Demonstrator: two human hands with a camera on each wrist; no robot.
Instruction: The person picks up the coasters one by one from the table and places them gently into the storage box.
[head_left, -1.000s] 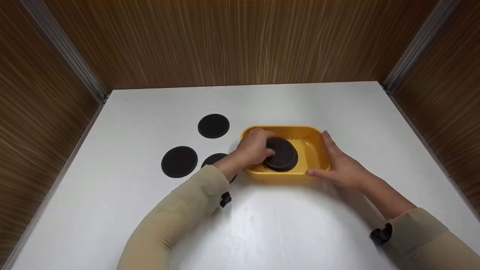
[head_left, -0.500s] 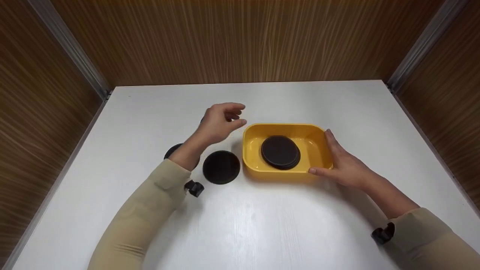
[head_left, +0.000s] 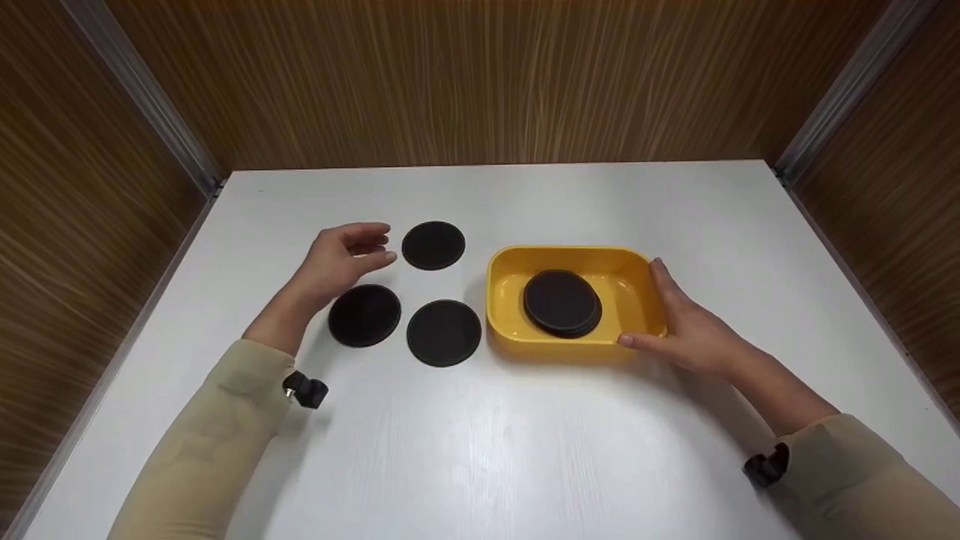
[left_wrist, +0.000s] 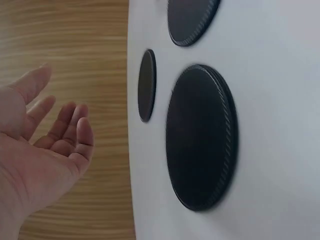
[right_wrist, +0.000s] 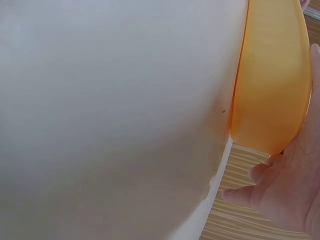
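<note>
Hovering above the counter [head_left: 525,420], our left hand [head_left: 341,259] holds nothing, its grip loosely apart with fingers relaxed. Three black discs lie flat near it: the far disc [head_left: 433,245] just beyond the fingertips, the near-left disc [head_left: 364,315] below the palm, the near-right disc [head_left: 443,332] beside that. Our right hand [head_left: 690,330] rests straight-fingered against the yellow tray [head_left: 645,300], which holds the stacked discs [head_left: 562,303].
</note>
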